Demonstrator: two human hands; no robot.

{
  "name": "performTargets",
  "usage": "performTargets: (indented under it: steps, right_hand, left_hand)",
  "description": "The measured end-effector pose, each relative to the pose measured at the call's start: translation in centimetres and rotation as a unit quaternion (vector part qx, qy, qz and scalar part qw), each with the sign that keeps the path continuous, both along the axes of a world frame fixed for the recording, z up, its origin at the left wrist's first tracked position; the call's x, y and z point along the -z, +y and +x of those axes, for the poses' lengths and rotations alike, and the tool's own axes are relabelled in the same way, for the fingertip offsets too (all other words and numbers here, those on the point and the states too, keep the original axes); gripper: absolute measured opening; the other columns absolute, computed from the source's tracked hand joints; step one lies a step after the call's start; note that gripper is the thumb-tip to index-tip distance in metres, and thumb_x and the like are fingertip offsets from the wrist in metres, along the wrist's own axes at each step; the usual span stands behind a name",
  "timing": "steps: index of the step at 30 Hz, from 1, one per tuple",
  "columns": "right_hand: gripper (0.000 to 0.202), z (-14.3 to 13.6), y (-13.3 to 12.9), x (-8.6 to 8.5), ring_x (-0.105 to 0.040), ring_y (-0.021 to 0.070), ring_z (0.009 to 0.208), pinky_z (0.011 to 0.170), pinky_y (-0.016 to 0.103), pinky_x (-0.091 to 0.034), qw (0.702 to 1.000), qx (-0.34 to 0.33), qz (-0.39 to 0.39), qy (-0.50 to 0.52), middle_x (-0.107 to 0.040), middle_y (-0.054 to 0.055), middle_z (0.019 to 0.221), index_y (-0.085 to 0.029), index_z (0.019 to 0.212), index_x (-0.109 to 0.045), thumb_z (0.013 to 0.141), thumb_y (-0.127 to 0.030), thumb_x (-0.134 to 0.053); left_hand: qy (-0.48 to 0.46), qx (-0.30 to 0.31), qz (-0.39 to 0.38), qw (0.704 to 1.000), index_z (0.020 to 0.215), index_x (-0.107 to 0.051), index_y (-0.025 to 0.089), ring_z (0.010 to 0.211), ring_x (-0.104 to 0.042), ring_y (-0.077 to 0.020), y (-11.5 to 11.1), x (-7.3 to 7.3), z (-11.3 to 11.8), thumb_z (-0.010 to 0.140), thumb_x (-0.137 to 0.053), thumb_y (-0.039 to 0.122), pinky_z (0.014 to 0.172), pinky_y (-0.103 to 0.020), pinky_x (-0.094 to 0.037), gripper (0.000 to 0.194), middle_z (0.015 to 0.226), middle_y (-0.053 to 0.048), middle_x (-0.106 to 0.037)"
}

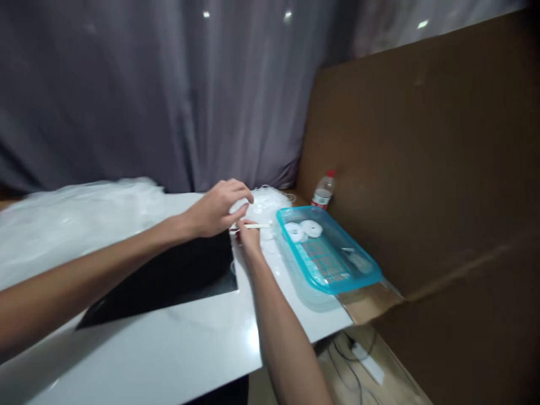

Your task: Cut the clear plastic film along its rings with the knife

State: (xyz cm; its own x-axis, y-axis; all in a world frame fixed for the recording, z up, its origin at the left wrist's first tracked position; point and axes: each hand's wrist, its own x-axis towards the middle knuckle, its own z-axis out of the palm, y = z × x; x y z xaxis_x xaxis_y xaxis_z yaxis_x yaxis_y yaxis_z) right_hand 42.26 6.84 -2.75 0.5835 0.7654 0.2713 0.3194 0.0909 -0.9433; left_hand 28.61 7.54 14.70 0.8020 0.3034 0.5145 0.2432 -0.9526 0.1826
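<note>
On the table (181, 349), a large heap (84, 214) lies far left beyond a mat (169, 287), a smaller heap (270, 202) far right, with a bin (300, 261) containing two rolls (312, 228) nearer right, a bottle (323, 192) behind it, a panel (422, 169) rightmost, and a curtain (147, 101) behind all.

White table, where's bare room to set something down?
The near table strip is bare, bordered by the black sheet and the right forearm. It's crowded farther back: white pile at left, then left hand, right hand and white heap beside the blue-rimmed box.

Indoor workspace — grey curtain (169, 101); brown partition (422, 157); white table (189, 343).
</note>
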Motion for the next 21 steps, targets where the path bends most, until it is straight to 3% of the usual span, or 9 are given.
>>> performTargets:
  steps: [2, 4, 7, 10, 14, 21]
  right_hand:
    - [0.042, -0.4, 0.1, 0.8, -0.067, 0.0195, 0.065, 0.060, 0.030, -0.054, 0.997, -0.061, -0.010, 0.048, -0.076, 0.009, 0.080, -0.011, 0.091, -0.076, 0.106, -0.047, -0.062]
    - [0.043, -0.7, 0.0, 1.1, -0.053, 0.0155, 0.048, 0.050, 0.027, -0.042, 0.990, -0.097, 0.004, 0.104, -0.064, 0.003, 0.056, -0.018, 0.071, -0.069, 0.098, -0.052, -0.067]
    - [0.044, -0.8, -0.3, 0.9, -0.048, 0.0149, 0.043, 0.050, 0.029, -0.038, 0.982, -0.118, 0.032, 0.141, -0.057, 0.001, 0.050, -0.023, 0.061, -0.061, 0.088, -0.055, -0.076]
    - [0.045, -1.0, -0.8, 0.2, -0.048, 0.0152, 0.043, 0.051, 0.031, -0.037, 0.981, -0.124, 0.033, 0.146, -0.056, 0.001, 0.049, -0.024, 0.057, -0.058, 0.083, -0.054, -0.079]
    - [0.045, -1.2, -1.1, -0.1, -0.047, 0.0157, 0.042, 0.050, 0.032, -0.037, 0.983, -0.106, 0.035, 0.149, -0.055, 0.001, 0.048, -0.024, 0.057, -0.058, 0.080, -0.054, -0.083]
    - [0.048, -0.8, -0.8, 1.0, -0.048, 0.0164, 0.042, 0.047, 0.032, -0.034, 0.978, -0.136, 0.046, 0.154, -0.056, 0.003, 0.049, -0.024, 0.058, -0.062, 0.078, -0.060, -0.085]
  left_hand:
    - [-0.027, -0.109, 0.007, 0.994, 0.115, -0.074, 0.023, 0.117, -0.068, -0.0283, 2.3, 0.0, -6.9, 0.103, -0.055, 0.035, 0.112, -0.044, -0.047, 0.026, 0.120, -0.007, -0.075]
    - [-0.010, -0.227, -0.016, 0.974, 0.116, -0.074, 0.022, 0.108, -0.069, -0.0260, 4.4, 0.7, -13.9, 0.102, -0.055, 0.037, 0.102, -0.039, -0.051, 0.028, 0.117, -0.007, -0.076]
    - [0.043, -0.390, -0.047, 0.919, 0.123, -0.071, 0.023, 0.101, -0.070, -0.0250, 6.4, 2.5, -23.1, 0.101, -0.055, 0.045, 0.095, -0.034, -0.051, 0.035, 0.115, -0.007, -0.076]
    - [0.076, -0.430, -0.057, 0.898, 0.127, -0.070, 0.023, 0.091, -0.070, -0.0273, 6.6, 4.5, -29.3, 0.096, -0.062, 0.054, 0.089, -0.036, -0.051, 0.045, 0.108, -0.009, -0.076]
    - [0.095, -0.440, -0.072, 0.890, 0.131, -0.067, 0.027, 0.091, -0.072, -0.0285, 6.2, 6.8, -32.6, 0.092, -0.067, 0.057, 0.091, -0.036, -0.051, 0.050, 0.110, -0.008, -0.077]
    - [0.088, -0.429, -0.070, 0.896, 0.148, -0.056, 0.024, 0.109, -0.069, -0.0294, 7.7, 8.4, -33.2, 0.094, -0.060, 0.043, 0.104, -0.040, -0.050, 0.057, 0.129, -0.013, -0.070]
